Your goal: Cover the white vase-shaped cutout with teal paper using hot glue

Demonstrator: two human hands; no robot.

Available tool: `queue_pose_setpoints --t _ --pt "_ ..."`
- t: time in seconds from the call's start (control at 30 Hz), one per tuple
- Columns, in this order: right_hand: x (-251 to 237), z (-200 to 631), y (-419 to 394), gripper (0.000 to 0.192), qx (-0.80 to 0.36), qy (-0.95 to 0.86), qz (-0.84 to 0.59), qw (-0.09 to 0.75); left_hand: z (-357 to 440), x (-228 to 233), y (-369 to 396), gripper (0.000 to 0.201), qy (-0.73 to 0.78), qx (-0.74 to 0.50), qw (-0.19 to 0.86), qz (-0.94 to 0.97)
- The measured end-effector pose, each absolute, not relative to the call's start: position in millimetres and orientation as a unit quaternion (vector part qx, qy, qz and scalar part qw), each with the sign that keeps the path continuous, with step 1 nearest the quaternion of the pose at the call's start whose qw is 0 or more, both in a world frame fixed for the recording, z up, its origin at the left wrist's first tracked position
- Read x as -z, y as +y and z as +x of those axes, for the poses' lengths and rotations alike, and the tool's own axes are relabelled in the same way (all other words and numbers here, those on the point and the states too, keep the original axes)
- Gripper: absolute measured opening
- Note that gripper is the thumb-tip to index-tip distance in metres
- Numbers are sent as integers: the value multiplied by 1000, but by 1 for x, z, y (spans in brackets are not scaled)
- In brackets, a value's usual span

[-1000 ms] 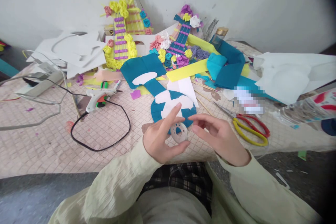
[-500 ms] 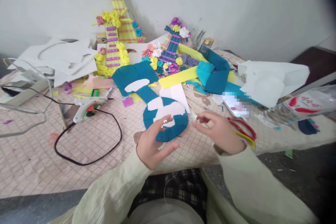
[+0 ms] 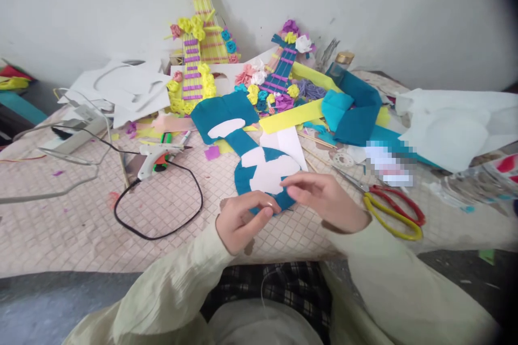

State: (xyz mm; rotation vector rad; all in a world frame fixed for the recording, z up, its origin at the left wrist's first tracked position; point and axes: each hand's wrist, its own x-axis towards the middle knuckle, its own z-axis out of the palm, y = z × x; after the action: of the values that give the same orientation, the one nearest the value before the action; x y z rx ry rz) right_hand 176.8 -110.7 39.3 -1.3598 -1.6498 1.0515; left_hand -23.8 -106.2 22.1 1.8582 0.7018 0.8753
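Note:
A blue cut-out shape (image 3: 243,142) lies on the table with white paper pieces (image 3: 267,175) on its round end. My left hand (image 3: 245,221) hovers over the near edge of that round end, thumb and forefinger brought together. A small pale glint shows at the left fingertips, too small to name. Just to the right, over the same round end, my right hand (image 3: 324,197) has its thumb and fingers pinched, pointing left. What the right fingertips hold, if anything, is hidden.
A glue gun (image 3: 151,159) with a looped black cable lies left. Scissors (image 3: 394,210) with red and yellow handles lie right, near a clear bottle (image 3: 465,183). Flower-trimmed paper instruments (image 3: 279,73), blue folded paper (image 3: 358,108) and white sheets (image 3: 125,86) crowd the back.
My hands have come closer together, the right moving left over the round blue end. My left thumb and forefinger have closed toward each other. The camera view has turned left.

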Motion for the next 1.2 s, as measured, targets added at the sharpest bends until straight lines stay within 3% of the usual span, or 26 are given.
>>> queue_pose_setpoints --t 0.1,0.37,0.57,0.7,0.87,1.0,1.2 --pt "-38 157 -117 21 -460 -629 -503 373 -25 -21 -106 19 276 -339 462 771" --pt "-2 137 -152 16 -416 -558 -533 481 -41 1 -106 23 347 -243 435 794" --pt "16 124 -173 12 -383 -507 -565 526 -51 15 -116 28 364 -229 512 744" --pt "22 123 -171 11 -374 -490 -590 522 -52 11 -115 32 383 -216 525 728" --pt "20 127 -163 12 -339 -476 -619 525 -54 6 -106 30 438 -255 453 733" --pt "16 129 -154 15 -337 -477 -617 527 -49 4 -99 34 459 -251 492 695" --pt "17 125 -148 16 -333 -476 -618 530 -41 2 -90 25 445 -261 517 684"
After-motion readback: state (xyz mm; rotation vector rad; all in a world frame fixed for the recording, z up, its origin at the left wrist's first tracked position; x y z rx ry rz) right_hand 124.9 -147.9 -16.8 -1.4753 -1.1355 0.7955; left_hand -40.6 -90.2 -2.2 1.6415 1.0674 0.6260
